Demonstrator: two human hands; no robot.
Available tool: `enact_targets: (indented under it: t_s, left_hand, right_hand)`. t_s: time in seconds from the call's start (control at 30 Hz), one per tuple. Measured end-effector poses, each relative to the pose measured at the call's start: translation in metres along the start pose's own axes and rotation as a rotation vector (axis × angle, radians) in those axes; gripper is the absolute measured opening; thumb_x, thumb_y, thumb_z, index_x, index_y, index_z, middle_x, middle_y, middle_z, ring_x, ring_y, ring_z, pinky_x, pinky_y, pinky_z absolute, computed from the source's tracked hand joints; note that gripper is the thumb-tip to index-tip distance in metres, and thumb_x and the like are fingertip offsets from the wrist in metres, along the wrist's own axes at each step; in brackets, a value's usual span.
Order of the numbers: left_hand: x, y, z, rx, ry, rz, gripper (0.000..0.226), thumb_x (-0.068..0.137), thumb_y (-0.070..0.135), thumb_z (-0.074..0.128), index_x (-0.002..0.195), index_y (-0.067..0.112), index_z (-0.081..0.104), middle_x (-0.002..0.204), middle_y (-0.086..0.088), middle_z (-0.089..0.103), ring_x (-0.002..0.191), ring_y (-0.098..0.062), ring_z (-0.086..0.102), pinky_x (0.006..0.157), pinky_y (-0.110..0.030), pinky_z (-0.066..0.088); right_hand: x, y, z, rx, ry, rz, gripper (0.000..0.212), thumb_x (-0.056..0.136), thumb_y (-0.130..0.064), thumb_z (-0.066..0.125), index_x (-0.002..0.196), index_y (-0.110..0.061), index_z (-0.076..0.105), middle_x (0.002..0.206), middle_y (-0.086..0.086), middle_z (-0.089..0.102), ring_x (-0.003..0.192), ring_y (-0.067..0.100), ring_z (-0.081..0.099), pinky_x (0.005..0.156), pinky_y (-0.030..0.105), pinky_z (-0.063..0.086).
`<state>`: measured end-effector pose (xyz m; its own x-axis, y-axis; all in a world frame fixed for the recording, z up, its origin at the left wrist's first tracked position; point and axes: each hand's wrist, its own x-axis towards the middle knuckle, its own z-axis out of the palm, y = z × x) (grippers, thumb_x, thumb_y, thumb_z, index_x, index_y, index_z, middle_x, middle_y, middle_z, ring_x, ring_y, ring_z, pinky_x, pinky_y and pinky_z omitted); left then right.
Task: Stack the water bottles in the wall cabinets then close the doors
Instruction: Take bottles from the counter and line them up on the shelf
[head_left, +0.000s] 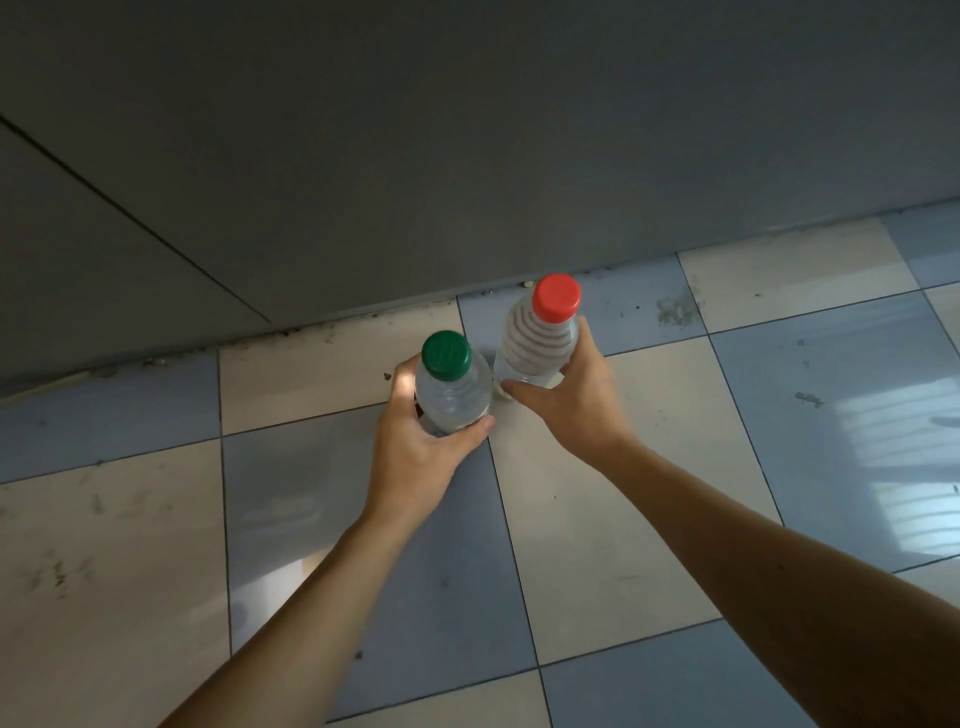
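Item: grey cabinet front (467, 130), filling twelve o'clock, doors shut as far as you can see. Checkered floor tiles (649, 519) below. Your left hand (415, 452) wraps the green-capped bottle (453, 387) at centre; your right hand (576, 395) wraps the red-capped bottle (540, 338) at one o'clock. Both clear, ribbed, upright. Judged: nothing stacked yet; stowing and door-closing remain.
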<state>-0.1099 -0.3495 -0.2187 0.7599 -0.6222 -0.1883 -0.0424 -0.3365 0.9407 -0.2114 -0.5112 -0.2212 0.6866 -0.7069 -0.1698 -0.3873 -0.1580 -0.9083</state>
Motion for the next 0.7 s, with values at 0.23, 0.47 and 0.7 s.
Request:
enact_targets:
  t_s: [0.23, 0.47, 0.7]
  left_hand:
    - [-0.042, 0.065, -0.04, 0.031, 0.023, -0.1, 0.073, 0.067, 0.027, 0.093, 0.119, 0.05, 0.048, 0.109, 0.035, 0.059, 0.107, 0.011, 0.057, 0.073, -0.002, 0.047]
    - [-0.103, 0.232, -0.115, 0.056, 0.007, -0.139, 0.079, 0.068, 0.036, 0.092, 0.13, 0.044, 0.043, 0.121, 0.022, 0.057, 0.116, -0.002, 0.055, 0.071, 0.003, 0.043]
    - [-0.162, 0.447, -0.24, 0.048, 0.015, -0.101, 0.079, 0.068, 0.038, 0.092, 0.133, 0.041, 0.047, 0.124, 0.024, 0.059, 0.116, 0.003, 0.055, 0.084, -0.01, 0.044]
  right_hand:
    - [-0.052, -0.069, -0.028, -0.015, -0.033, 0.092, 0.074, 0.073, -0.02, 0.089, 0.127, -0.039, 0.043, 0.11, -0.027, 0.06, 0.097, -0.014, 0.059, 0.075, 0.003, 0.048]
    - [-0.114, -0.248, -0.083, -0.027, -0.07, 0.092, 0.07, 0.071, -0.024, 0.091, 0.122, -0.042, 0.047, 0.108, -0.024, 0.064, 0.1, -0.002, 0.064, 0.079, 0.014, 0.052]
    - [-0.175, -0.494, -0.133, 0.011, -0.114, 0.054, 0.065, 0.062, -0.04, 0.089, 0.109, -0.058, 0.048, 0.107, -0.035, 0.064, 0.099, -0.01, 0.063, 0.07, 0.004, 0.05]
